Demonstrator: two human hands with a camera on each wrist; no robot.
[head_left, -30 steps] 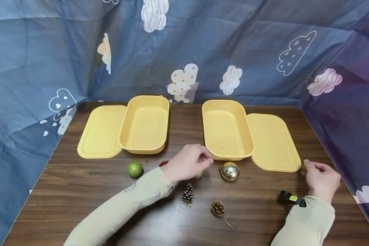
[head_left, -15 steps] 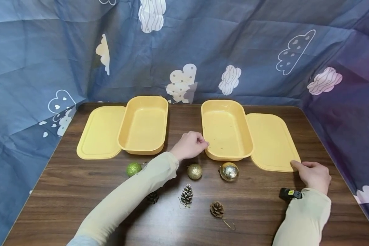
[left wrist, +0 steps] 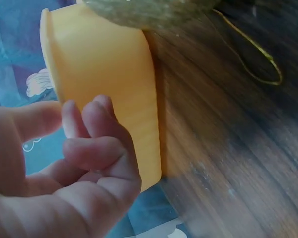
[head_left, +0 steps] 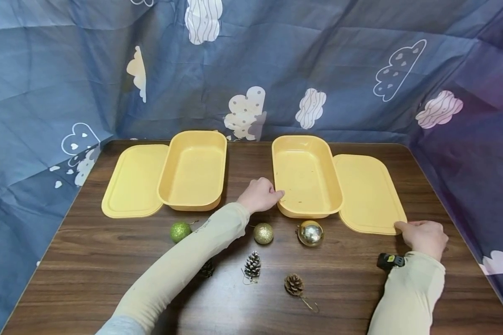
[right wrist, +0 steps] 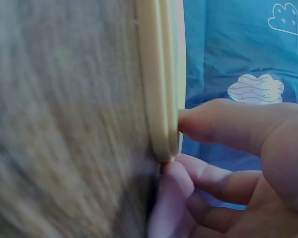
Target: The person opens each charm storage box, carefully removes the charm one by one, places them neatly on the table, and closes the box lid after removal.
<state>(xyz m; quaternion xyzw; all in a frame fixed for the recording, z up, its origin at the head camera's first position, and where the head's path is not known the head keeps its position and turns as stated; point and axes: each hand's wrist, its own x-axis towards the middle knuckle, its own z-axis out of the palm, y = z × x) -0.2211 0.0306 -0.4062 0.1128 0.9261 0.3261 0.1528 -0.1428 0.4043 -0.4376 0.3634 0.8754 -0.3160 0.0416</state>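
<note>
My left hand (head_left: 258,195) pinches the near-left rim of the right yellow container (head_left: 312,209). In the left wrist view the thumb lies at the rim while curled fingers (left wrist: 102,148) meet the outer wall. At the right, my right hand (head_left: 425,237) grips the near-right corner of a yellow lid (head_left: 366,193). The right wrist view has the thumb on the top of the lid's edge (right wrist: 161,89) and fingers below it. That lid lies against the container's right side. A few tiny dark bits rest on the container floor.
Left are another yellow container (head_left: 194,174) and its lid (head_left: 134,181). Nearer sit a green ball (head_left: 180,231), gold glitter ball (head_left: 263,233), shiny gold ball (head_left: 310,233), and pinecones (head_left: 253,265), one (head_left: 207,268) partly behind my left sleeve. A cloud-print curtain (head_left: 335,70) backs the table.
My left hand has moved up from over the gold glitter ball to the container's rim, uncovering the ball. My right hand has shifted left onto the lid corner.
</note>
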